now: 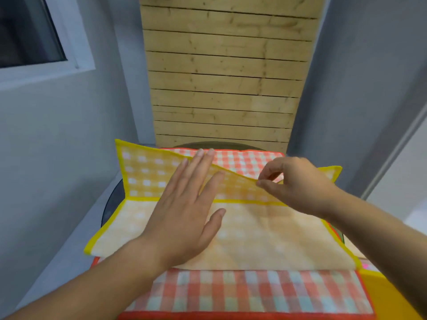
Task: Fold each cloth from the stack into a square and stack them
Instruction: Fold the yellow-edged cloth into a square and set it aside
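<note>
1. Red-and-white checked cloth with a red hem (254, 294) lies flat at the near edge, spread beneath the rest.
2. On it rests a yellow checked cloth with a yellow border (265, 239), its far edge lifted off the red one.
3. The left hand (184, 215) lies flat on the yellow cloth, its fingers (198, 167) straight and spread wide.
4. The right hand (298, 183) pinches the lifted yellow edge, its fingers (268, 184) narrow around the fabric.
5. A dark round table (108, 204) shows at the left under the cloths.
6. A pale wooden plank wall (224, 77) stands beyond.
</note>
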Action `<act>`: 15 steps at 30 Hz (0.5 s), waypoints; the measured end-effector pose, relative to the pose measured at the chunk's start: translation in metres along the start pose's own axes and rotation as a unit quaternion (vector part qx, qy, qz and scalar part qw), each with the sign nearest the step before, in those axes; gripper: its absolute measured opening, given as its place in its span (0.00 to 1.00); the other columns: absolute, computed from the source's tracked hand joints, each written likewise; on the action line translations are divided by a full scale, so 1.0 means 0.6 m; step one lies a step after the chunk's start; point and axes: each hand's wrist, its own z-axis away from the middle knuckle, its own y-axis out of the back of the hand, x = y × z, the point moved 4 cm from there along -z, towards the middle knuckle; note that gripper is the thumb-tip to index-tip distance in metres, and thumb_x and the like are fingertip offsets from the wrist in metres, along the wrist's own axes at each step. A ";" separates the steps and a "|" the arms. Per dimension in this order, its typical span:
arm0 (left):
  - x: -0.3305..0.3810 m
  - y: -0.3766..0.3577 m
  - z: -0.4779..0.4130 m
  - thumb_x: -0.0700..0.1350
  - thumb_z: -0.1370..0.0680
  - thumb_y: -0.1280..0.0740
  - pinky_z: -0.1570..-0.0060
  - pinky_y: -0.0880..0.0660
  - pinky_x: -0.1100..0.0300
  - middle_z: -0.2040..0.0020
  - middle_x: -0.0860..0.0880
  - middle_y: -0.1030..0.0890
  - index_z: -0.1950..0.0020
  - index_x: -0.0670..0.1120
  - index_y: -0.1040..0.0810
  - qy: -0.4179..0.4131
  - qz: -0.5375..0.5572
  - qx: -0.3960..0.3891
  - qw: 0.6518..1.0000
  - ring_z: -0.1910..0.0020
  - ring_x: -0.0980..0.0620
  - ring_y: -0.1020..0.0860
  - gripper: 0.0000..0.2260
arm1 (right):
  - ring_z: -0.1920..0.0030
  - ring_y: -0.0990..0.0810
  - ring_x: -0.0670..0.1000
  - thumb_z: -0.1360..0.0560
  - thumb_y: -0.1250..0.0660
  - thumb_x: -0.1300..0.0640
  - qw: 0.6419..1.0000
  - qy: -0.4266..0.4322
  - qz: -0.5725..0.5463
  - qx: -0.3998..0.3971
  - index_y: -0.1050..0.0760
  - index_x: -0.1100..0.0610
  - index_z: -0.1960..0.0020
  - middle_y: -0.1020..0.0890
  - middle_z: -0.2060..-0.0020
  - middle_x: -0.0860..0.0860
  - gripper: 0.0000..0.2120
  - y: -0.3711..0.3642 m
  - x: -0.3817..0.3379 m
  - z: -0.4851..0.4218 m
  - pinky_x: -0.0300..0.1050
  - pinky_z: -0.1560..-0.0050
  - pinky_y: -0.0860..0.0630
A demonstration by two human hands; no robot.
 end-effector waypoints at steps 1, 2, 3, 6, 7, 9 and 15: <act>0.009 0.010 0.002 0.54 0.19 0.40 0.22 0.48 0.45 0.19 0.40 0.45 0.23 0.42 0.34 -0.017 -0.006 -0.005 1.000 0.18 0.44 0.50 0.27 | 0.56 0.21 0.41 0.25 0.30 0.52 1.000 0.001 0.000 -0.006 0.18 0.48 0.58 0.19 0.60 0.40 0.04 -0.003 -0.003 0.022 0.44 0.52 0.24; 0.017 0.014 0.006 0.55 0.20 0.40 0.22 0.48 0.46 0.19 0.40 0.44 0.23 0.43 0.35 -0.029 -0.012 -0.018 0.999 0.19 0.44 0.49 0.28 | 0.56 0.22 0.41 0.25 0.29 0.51 1.000 0.002 0.006 -0.010 0.18 0.47 0.58 0.19 0.60 0.40 0.04 -0.008 -0.005 0.043 0.44 0.51 0.24; 0.024 0.014 0.012 0.56 0.19 0.41 0.22 0.49 0.48 0.19 0.41 0.42 0.23 0.43 0.35 -0.037 -0.017 -0.037 0.998 0.19 0.44 0.47 0.28 | 0.56 0.22 0.42 0.25 0.29 0.50 1.000 0.005 0.020 -0.012 0.18 0.46 0.57 0.20 0.59 0.40 0.03 -0.014 -0.006 0.062 0.46 0.51 0.24; 0.045 0.004 0.037 0.62 0.19 0.45 0.22 0.51 0.51 0.20 0.44 0.38 0.22 0.48 0.37 -0.052 -0.024 -0.138 0.989 0.20 0.46 0.43 0.30 | 0.53 0.23 0.44 0.25 0.31 0.46 0.997 0.025 0.065 -0.020 0.18 0.44 0.55 0.20 0.57 0.39 0.04 -0.040 -0.011 0.110 0.47 0.48 0.25; 0.047 -0.002 0.045 0.65 0.19 0.47 0.21 0.55 0.53 0.19 0.46 0.42 0.20 0.51 0.40 -0.049 -0.019 -0.178 0.983 0.19 0.47 0.47 0.30 | 0.52 0.24 0.44 0.25 0.31 0.46 0.997 0.030 0.065 -0.023 0.18 0.44 0.54 0.21 0.57 0.38 0.04 -0.051 -0.013 0.124 0.47 0.47 0.25; 0.043 -0.021 0.061 0.68 0.20 0.51 0.22 0.65 0.54 0.17 0.50 0.54 0.18 0.57 0.51 -0.034 -0.010 -0.265 0.963 0.19 0.50 0.59 0.32 | 0.51 0.25 0.42 0.25 0.31 0.45 0.998 0.020 0.050 -0.037 0.17 0.44 0.53 0.22 0.56 0.36 0.05 -0.071 -0.016 0.148 0.44 0.46 0.25; 0.014 -0.071 0.096 0.71 0.20 0.54 0.24 0.71 0.45 0.19 0.56 0.64 0.21 0.66 0.61 -0.029 -0.002 -0.404 0.914 0.21 0.50 0.69 0.31 | 0.46 0.29 0.40 0.26 0.29 0.45 0.997 -0.022 -0.019 -0.073 0.16 0.45 0.54 0.23 0.51 0.36 0.06 -0.111 -0.005 0.186 0.35 0.43 0.28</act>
